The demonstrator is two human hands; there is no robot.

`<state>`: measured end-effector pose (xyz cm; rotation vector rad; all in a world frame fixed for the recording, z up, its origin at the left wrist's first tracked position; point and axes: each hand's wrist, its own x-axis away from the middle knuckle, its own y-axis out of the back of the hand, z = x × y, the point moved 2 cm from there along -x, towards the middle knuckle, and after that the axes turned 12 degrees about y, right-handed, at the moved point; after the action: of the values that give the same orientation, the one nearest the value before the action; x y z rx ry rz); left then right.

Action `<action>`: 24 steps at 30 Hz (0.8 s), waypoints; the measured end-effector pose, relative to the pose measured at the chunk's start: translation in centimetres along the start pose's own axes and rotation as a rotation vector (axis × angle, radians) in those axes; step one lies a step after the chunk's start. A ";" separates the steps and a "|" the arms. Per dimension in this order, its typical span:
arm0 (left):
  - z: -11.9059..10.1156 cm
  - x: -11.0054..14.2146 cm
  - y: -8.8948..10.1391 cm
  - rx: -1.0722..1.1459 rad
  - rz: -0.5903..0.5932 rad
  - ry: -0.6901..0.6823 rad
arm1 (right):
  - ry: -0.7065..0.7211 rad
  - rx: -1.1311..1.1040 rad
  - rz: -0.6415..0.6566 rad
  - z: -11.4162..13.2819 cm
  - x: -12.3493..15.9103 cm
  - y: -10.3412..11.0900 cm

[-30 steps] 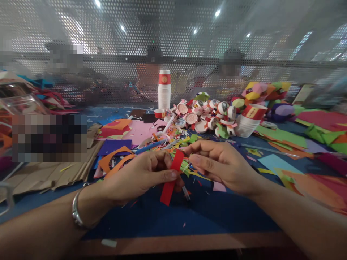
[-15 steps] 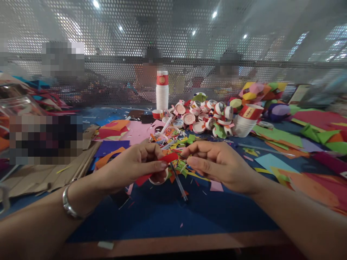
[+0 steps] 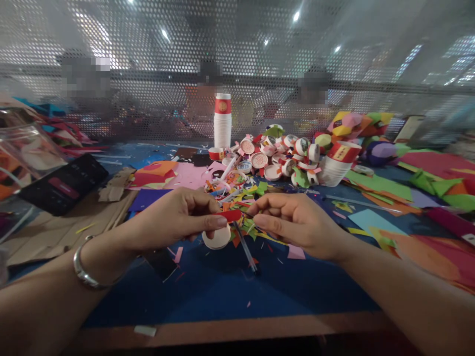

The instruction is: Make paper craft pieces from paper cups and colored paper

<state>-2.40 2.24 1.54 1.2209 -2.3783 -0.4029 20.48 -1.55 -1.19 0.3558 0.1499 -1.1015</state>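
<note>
My left hand (image 3: 185, 217), with a silver bangle on its wrist, pinches a small red paper strip (image 3: 230, 215) between thumb and fingers. Just right of the strip, my right hand (image 3: 293, 222) is closed, thumb against fingertips; a thin dark tip shows there, too small to name. Under my left fingers lies a round white cup base (image 3: 217, 239). A clear pen (image 3: 246, 248) rests slanted on the blue table between the hands, over colored paper scraps (image 3: 252, 228).
Behind the hands is a heap of cut paper cup bases (image 3: 260, 160), with a tall cup stack (image 3: 222, 128) and a tilted stack (image 3: 339, 165). A phone (image 3: 63, 183) leans at left over cardboard (image 3: 67, 237). Colored paper (image 3: 393, 185) covers the right; a perforated screen (image 3: 252, 59) stands behind.
My left hand has shifted slightly left and up, showing more of the white cup base. The red strip has turned and its end now looks rounded. My right hand has barely moved.
</note>
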 end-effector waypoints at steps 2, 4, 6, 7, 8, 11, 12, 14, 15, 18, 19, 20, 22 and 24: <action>0.2 -0.1 -0.2 0.013 0.027 0.008 | -0.004 -0.014 -0.035 -0.2 -0.1 0.0; 0.4 -0.1 -0.7 0.052 0.062 0.017 | -0.005 -0.035 -0.089 -0.3 -0.2 0.1; 0.5 -0.2 -1.3 0.107 0.084 0.026 | -0.008 -0.056 -0.144 -0.4 -0.3 0.3; 0.5 -0.1 -1.5 0.137 0.077 0.045 | -0.009 -0.066 -0.165 -0.4 -0.4 0.3; 0.5 0.0 -1.8 0.149 0.053 0.068 | -0.009 -0.080 -0.185 -0.5 -0.4 0.3; 0.3 0.5 -2.3 0.137 -0.029 0.091 | -0.015 -0.139 -0.222 -0.6 -0.5 0.0; 0.3 0.7 -2.4 0.137 -0.052 0.087 | -0.021 -0.163 -0.224 -0.6 -0.5 -0.1; 0.2 0.9 -2.7 0.157 -0.089 0.076 | -0.034 -0.206 -0.217 -0.7 -0.5 -0.5; 0.2 0.9 -2.9 0.172 -0.106 0.073 | -0.038 -0.222 -0.213 -0.7 -0.5 -0.6; 0.3 0.6 -3.2 0.299 -0.198 0.037 | -0.045 -0.253 -0.215 -0.8 -0.5 -0.9; 0.4 0.4 -3.2 0.368 -0.218 0.011 | -0.048 -0.261 -0.221 -0.8 -0.5 -0.9; 0.4 0.2 -3.3 0.431 -0.233 -0.016 | -0.051 -0.269 -0.229 -0.8 -0.5 -0.9; 0.5 -0.1 -3.2 0.522 -0.270 -0.045 | -0.059 -0.284 -0.244 -0.8 -0.5 -0.9; 0.7 -0.3 -2.9 0.589 -0.319 -0.067 | -0.066 -0.294 -0.256 -0.8 -0.5 -0.9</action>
<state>-0.57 0.86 -0.42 1.8800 -2.4427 0.1924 19.55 -1.21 -2.01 0.0357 0.3010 -1.3215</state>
